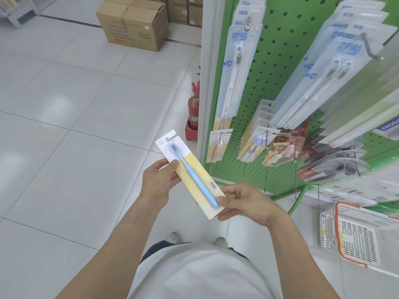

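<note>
A shopper's left hand and right hand pinch opposite ends of a light, bendable yellow-and-white carded blue toothbrush pack, likely best gripped by its card edges.

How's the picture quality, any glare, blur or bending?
Head view: glare patches on the floor tiles; wide-angle bending tilts the pegboard; hanging packs at the right edge smear; the toothbrush pack held by left hand and right hand is sharp.

One toothbrush pack sat in my two hands (left hand, right hand). I counted one fire extinguisher, one basket and one cardboard box in front; the hanging packs overlapped too much to count.
</note>
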`<control>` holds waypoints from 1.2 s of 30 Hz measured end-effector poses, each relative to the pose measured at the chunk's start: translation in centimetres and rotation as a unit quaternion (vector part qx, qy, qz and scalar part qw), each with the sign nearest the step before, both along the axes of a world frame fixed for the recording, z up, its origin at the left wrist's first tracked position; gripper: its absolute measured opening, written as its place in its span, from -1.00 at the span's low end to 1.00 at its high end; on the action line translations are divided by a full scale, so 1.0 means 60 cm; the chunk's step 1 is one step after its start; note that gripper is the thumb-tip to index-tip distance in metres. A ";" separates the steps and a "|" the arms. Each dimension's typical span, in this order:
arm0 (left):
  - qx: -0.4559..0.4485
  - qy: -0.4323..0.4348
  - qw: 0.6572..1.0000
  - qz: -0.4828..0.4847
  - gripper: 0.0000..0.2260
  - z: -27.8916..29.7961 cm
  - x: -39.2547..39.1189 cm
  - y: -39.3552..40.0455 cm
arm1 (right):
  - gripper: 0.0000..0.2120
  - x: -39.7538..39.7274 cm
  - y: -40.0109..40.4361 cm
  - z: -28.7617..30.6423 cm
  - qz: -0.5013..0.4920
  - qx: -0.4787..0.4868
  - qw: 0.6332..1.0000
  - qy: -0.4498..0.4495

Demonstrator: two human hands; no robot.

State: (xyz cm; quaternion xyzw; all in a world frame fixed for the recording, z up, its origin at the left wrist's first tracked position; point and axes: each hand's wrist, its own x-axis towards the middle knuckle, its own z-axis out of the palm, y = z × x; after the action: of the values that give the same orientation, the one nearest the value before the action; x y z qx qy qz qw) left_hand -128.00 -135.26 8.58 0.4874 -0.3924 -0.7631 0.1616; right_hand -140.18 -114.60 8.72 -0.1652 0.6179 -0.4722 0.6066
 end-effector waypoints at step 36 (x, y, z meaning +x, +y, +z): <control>-0.102 0.034 0.987 -0.118 -0.84 0.011 0.007 0.049 | -0.77 0.032 -0.051 0.011 -0.064 -0.014 0.981 0.184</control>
State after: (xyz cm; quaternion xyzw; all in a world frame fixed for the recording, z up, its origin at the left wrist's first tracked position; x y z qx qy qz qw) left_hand -127.59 -132.31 9.26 0.3925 -0.5169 -0.7491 0.1326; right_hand -138.25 -117.68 9.39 -0.2181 0.7216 -0.4804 0.4483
